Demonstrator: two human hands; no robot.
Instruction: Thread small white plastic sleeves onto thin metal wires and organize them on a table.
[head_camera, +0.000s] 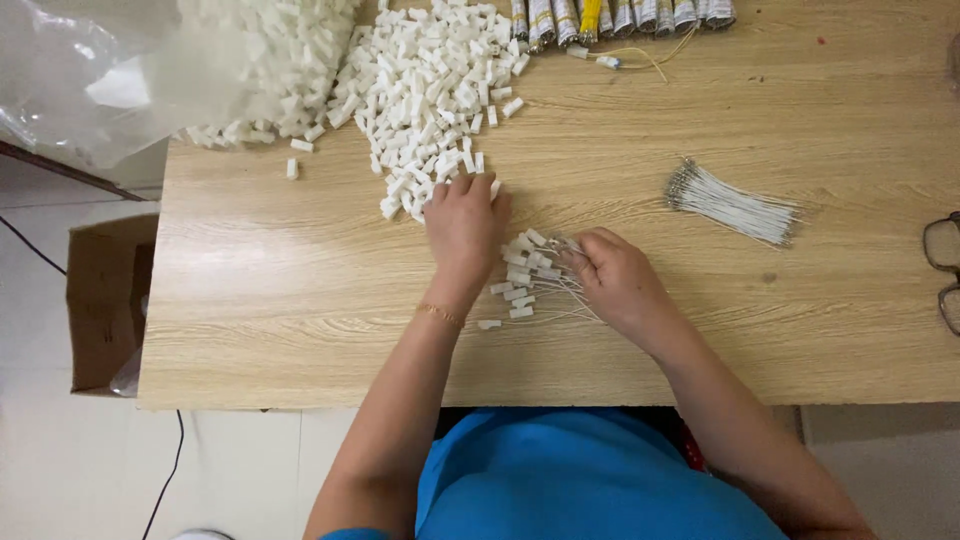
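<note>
1. Fingers of the left hand (463, 225) reach flat and slightly spread into the near edge of a pile of small white plastic connectors (430, 90); the fingertips touch the loose pieces there, and whether any piece is pinched I cannot tell.
2. Beside it, the right hand (618, 280) is curled, fingers narrow, pinching the ends of a bunch of thin white wires (545, 300) that already carry white connectors (520, 275).
3. Those fitted pieces fan out on the wooden table (300, 300) between the two hands, just below the left palm.
4. A thin gold bracelet (440, 314) sits on the left wrist.
5. Well to the right of the right hand lies a separate bundle of white wires (735, 205) with metal tips.
6. Beyond the left hand, past the pile, a clear plastic bag (90, 80) spills more white pieces.
7. Far beyond both hands, a row of rolled bundles (620, 15) lines the table's far edge.
8. Spectacles (942, 265) rest at the far right; a cardboard box (105, 300) stands on the floor to the left.
</note>
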